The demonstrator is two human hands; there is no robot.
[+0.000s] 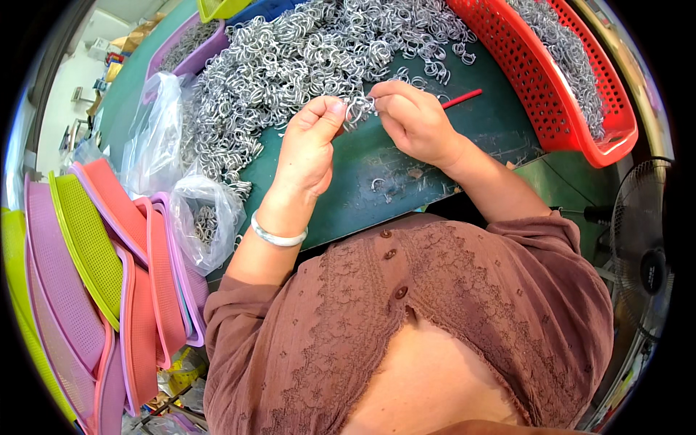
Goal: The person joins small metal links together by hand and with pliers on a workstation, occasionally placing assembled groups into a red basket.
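A small cluster of grey metal rings (pixel 359 109) is between my hands, over the near edge of a large heap of similar rings (pixel 290 65). My left hand (pixel 312 141) is closed, pinching the cluster between thumb and fingers. From the other side my right hand (pixel 415 119) grips the rings with curled fingertips. A thin red stick (pixel 462 98) shows just beyond the right hand; whether it touches that hand I cannot tell. One loose ring (pixel 377 184) lies on the green tabletop (pixel 348 206) nearer to me.
At the right stands a red perforated basket (pixel 533 87) of rings, above a black fan (pixel 645 246). A purple basket (pixel 210 49) is at the back left. Clear plastic bags (pixel 156 134) rest beside the heap. Stacked coloured baskets (pixel 87 268) fill the left side.
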